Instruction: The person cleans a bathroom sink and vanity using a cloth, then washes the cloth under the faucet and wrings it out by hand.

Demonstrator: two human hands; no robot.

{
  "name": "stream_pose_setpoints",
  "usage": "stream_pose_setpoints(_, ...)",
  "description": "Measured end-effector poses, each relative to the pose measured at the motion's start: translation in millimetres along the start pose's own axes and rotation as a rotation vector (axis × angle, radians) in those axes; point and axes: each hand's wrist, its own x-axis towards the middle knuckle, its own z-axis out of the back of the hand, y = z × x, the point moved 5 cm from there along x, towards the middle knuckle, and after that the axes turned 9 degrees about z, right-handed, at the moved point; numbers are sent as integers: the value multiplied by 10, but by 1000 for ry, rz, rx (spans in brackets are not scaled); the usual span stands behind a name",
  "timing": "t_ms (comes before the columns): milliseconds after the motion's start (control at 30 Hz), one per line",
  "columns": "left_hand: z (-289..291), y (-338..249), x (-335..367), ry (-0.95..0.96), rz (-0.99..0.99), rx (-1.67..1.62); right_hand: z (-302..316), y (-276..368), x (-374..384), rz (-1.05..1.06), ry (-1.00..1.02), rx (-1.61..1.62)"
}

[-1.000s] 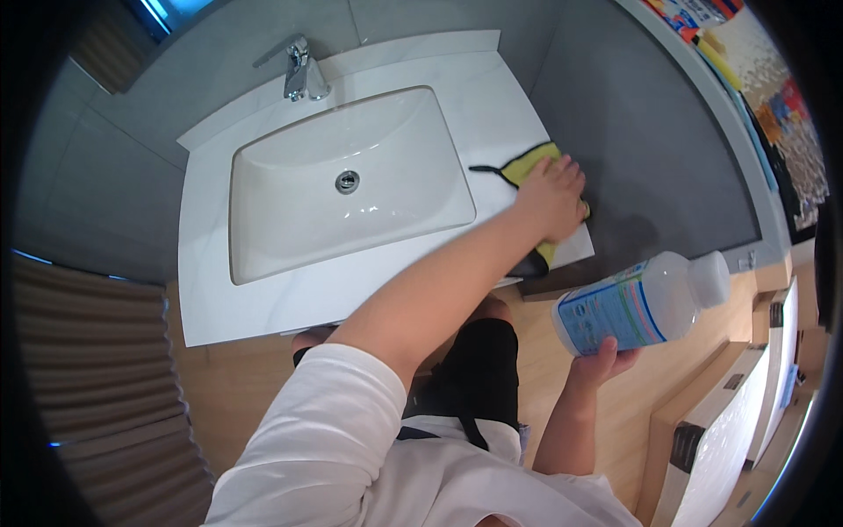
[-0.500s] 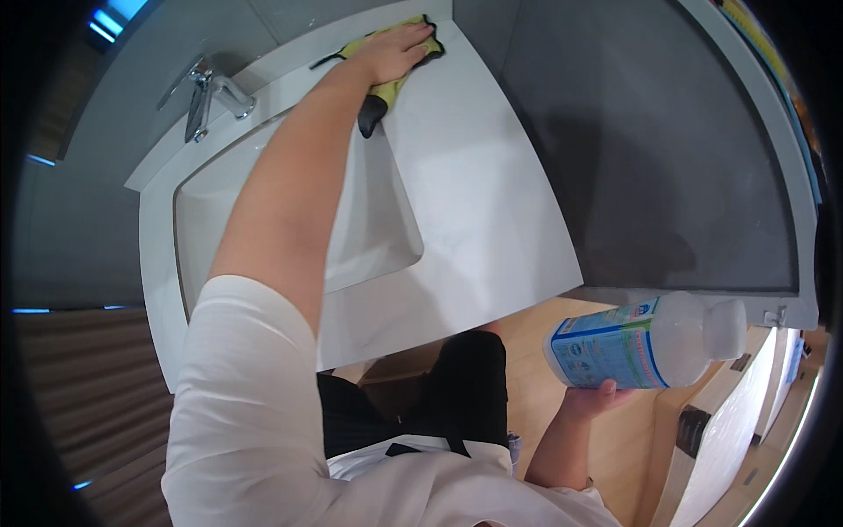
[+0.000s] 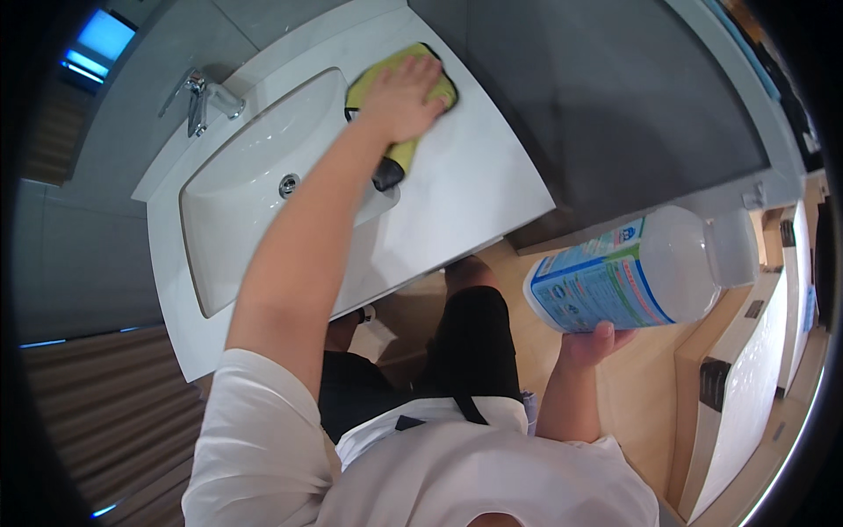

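My left hand [image 3: 402, 98] lies palm down, fingers spread flat, on a yellow-green cloth [image 3: 376, 81] with dark edging. Beneath them is the white countertop [image 3: 479, 180], right of the basin. One dark-tipped corner of the cloth hangs over the basin's right rim. Off to the right, my right hand [image 3: 597, 344] is wrapped around the underside of a large clear plastic bottle [image 3: 606, 279] with a blue label and a pale cap. The bottle is tipped on its side, its cap pointing right, held above floor level in front of the counter. Most of the right fingers are hidden behind it.
The white sink basin [image 3: 237, 189] has a round metal drain [image 3: 289, 185]; a chrome faucet [image 3: 200, 98] stands behind it. A grey panel [image 3: 606, 105] borders the counter's right side. White-faced boards [image 3: 746, 386] with wooden edges stand at the lower right.
My left hand has drawn the cloth from the counter's back edge toward me, and it lies more spread out. The drain has come into sight. The bottle appears higher in view, still in my right hand.
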Motion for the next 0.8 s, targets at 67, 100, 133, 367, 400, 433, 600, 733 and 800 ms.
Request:
stream_pose_setpoints(67,-20,-440,-239,38,-147,-14,-20,137,-40,19,-5,4)
stream_pose_setpoints(100,-5,-670,-386,32,-204,-45,-18,192,-68,-12,6,-6)
stream_pose_setpoints(133,22,-893,-516,22,-265,-76,-26,248,-86,-38,17,-16)
stream_pose_setpoints(367,-5,-1324,-1246,13,-471,-181,-75,750,-98,-42,34,-124)
stream_pose_setpoints(400,2,-1374,-1321,6,-472,-178,-53,796,-89,-36,35,-119)
stream_pose_setpoints(433,1,-1405,-1421,-9,-479,-172,-33,826,-94,-52,44,-141)
stream_pose_setpoints(600,-20,-1418,-1668,-247,-453,-121,-275,920,-149,-79,113,-158)
stream_pose_setpoints(733,-13,-1377,-1876,-410,-371,-104,-411,909,-168,-39,189,-188)
stream_pose_setpoints(800,-10,-1288,-1977,-460,-306,-134,-525,885,-126,-47,207,-200)
